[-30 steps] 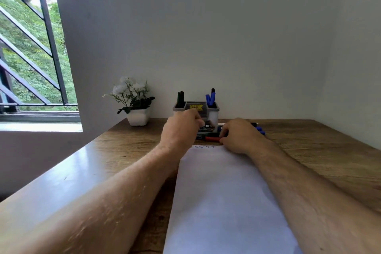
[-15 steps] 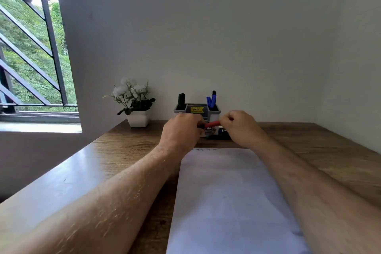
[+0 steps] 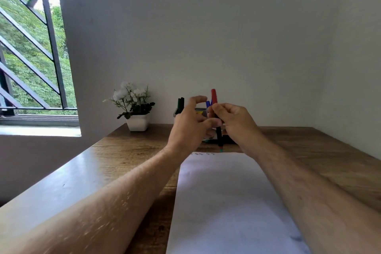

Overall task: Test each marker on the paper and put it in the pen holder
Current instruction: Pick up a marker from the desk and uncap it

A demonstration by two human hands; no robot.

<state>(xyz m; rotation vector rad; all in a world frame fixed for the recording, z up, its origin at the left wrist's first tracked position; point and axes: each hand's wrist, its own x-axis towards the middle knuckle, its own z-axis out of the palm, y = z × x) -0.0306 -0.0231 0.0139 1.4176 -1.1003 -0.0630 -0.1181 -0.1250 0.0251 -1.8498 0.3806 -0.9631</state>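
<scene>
My right hand [image 3: 235, 123] grips a red-capped marker [image 3: 213, 96] upright above the far end of the white paper [image 3: 226, 202], cap at the top and dark barrel pointing down. My left hand [image 3: 189, 128] is right beside it with fingers apart, the index finger raised near the cap and the thumb by the barrel. Behind both hands stands the grey pen holder [image 3: 200, 110], mostly hidden, with black markers [image 3: 180, 104] on its left and blue markers [image 3: 208, 104] on its right. Small scribbles [image 3: 203, 153] mark the paper's far edge.
More markers [image 3: 210, 141] lie on the wooden table [image 3: 123, 161] between holder and paper. A white pot of flowers [image 3: 137, 121] stands left of the holder against the wall. A barred window [image 3: 31, 57] is at the far left; walls close the back and right.
My right hand picked the red-capped marker off the table and raised it upright. My left hand lifted with it and spread its fingers near the cap.
</scene>
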